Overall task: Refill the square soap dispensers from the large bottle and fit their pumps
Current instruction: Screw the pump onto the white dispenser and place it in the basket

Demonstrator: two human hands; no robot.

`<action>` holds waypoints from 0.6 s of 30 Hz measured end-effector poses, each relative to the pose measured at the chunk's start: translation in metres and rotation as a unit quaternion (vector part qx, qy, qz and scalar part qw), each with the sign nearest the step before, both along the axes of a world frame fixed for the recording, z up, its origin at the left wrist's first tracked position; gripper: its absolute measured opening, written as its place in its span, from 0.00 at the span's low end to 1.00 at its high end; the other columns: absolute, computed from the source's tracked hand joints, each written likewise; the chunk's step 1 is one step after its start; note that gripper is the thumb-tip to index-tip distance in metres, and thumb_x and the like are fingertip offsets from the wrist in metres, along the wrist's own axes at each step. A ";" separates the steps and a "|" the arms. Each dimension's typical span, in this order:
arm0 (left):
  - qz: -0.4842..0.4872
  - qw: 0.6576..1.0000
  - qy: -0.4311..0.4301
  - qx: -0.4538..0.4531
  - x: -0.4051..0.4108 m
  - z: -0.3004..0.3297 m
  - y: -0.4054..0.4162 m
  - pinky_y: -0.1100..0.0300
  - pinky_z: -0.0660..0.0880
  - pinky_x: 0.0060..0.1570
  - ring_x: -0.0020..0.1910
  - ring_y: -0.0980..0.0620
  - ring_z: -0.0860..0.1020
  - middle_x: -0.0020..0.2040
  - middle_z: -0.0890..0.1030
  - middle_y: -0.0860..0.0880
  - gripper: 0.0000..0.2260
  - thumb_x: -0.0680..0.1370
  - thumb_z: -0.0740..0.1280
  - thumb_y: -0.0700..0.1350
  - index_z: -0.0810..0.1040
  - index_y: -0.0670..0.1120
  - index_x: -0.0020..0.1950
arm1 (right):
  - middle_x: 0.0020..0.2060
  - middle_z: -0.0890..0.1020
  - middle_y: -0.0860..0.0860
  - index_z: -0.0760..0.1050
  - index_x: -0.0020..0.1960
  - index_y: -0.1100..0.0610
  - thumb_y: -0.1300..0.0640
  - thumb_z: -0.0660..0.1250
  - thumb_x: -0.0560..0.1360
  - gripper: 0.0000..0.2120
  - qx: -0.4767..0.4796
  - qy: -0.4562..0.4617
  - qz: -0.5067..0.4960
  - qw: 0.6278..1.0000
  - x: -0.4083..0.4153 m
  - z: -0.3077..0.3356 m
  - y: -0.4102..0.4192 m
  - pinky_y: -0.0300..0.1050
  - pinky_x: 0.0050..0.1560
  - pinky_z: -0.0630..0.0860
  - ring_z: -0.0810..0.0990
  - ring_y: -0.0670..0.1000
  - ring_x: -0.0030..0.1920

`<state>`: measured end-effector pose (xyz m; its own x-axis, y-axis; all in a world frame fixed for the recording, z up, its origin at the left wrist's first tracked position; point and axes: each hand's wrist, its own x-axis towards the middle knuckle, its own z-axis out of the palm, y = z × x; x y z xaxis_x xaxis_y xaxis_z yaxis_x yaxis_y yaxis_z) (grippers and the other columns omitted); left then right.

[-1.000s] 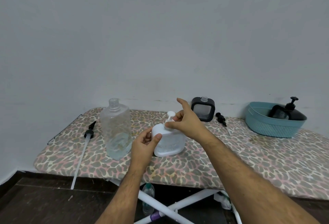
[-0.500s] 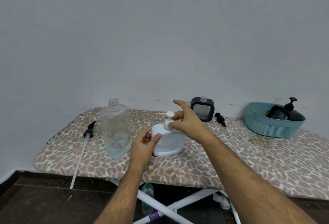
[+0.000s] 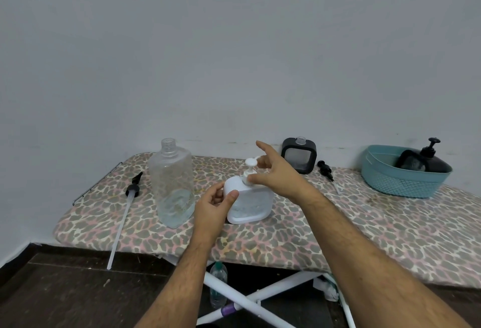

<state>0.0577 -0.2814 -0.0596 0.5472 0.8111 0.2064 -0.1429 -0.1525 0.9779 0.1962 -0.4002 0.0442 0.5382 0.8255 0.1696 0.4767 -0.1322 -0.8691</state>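
White dispenser (image 3: 250, 204) stands on the counter (image 3: 364, 228) beside the large bottle (image 3: 173, 184). My left hand (image 3: 213, 206) is clamped around its shoulder; my right hand (image 3: 273, 171) pinches the pump (image 3: 249, 171) collar, apparently screwing it down. Next comes the black dispenser (image 3: 299, 155), needing filling.

Three square dispensers (image 3: 250, 202) (image 3: 299, 155) (image 3: 416, 162), one large bottle (image 3: 172, 183), one basket (image 3: 400, 179).

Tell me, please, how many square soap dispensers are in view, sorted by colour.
White: 1, the white dispenser on the board, held by the left hand and right hand.
Black: 2, the black dispenser by the wall and the black dispenser in the teal basket.
Total: 3.
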 end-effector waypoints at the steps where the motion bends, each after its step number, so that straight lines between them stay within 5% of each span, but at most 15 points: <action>1: 0.001 1.000 0.000 0.001 0.000 0.000 0.000 0.52 0.82 0.48 0.49 0.53 0.83 0.50 0.84 0.53 0.23 0.69 0.76 0.56 0.80 0.51 0.62 | 0.54 0.80 0.40 0.55 0.78 0.41 0.57 0.74 0.71 0.43 0.000 0.014 0.008 1.000 0.001 0.000 0.000 0.39 0.56 0.70 0.77 0.43 0.60; 7: -0.005 1.000 0.004 -0.001 0.001 -0.001 0.001 0.45 0.81 0.52 0.52 0.50 0.83 0.52 0.84 0.51 0.22 0.72 0.76 0.53 0.79 0.50 0.64 | 0.48 0.80 0.48 0.57 0.77 0.42 0.53 0.80 0.67 0.47 0.018 0.005 -0.033 0.999 -0.003 -0.004 0.004 0.41 0.52 0.74 0.81 0.45 0.53; 12: -0.002 1.000 0.001 0.006 -0.001 0.001 -0.001 0.47 0.81 0.53 0.51 0.52 0.83 0.52 0.84 0.51 0.31 0.65 0.74 0.62 0.79 0.49 0.64 | 0.55 0.84 0.44 0.55 0.78 0.41 0.57 0.74 0.67 0.46 0.021 0.058 0.020 0.998 0.002 0.000 0.001 0.50 0.64 0.73 0.80 0.47 0.59; 16: -0.005 1.000 0.000 0.007 -0.001 0.000 -0.001 0.48 0.82 0.51 0.51 0.51 0.83 0.52 0.84 0.51 0.28 0.67 0.75 0.60 0.79 0.50 0.64 | 0.45 0.82 0.47 0.61 0.76 0.45 0.56 0.80 0.67 0.44 0.024 -0.004 -0.018 1.000 -0.001 -0.003 0.004 0.39 0.53 0.73 0.81 0.41 0.48; 18: -0.007 1.000 -0.001 0.008 -0.002 0.001 -0.001 0.52 0.82 0.50 0.51 0.52 0.83 0.51 0.84 0.52 0.29 0.66 0.74 0.62 0.79 0.50 0.63 | 0.47 0.79 0.46 0.60 0.76 0.44 0.53 0.80 0.66 0.45 0.014 -0.023 -0.016 1.000 -0.003 -0.003 0.005 0.37 0.51 0.71 0.79 0.42 0.51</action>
<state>0.0562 -0.2820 -0.0588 0.5573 0.8003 0.2213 -0.1472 -0.1670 0.9749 0.1927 -0.3952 0.0414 0.5554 0.8027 0.2173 0.5122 -0.1243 -0.8499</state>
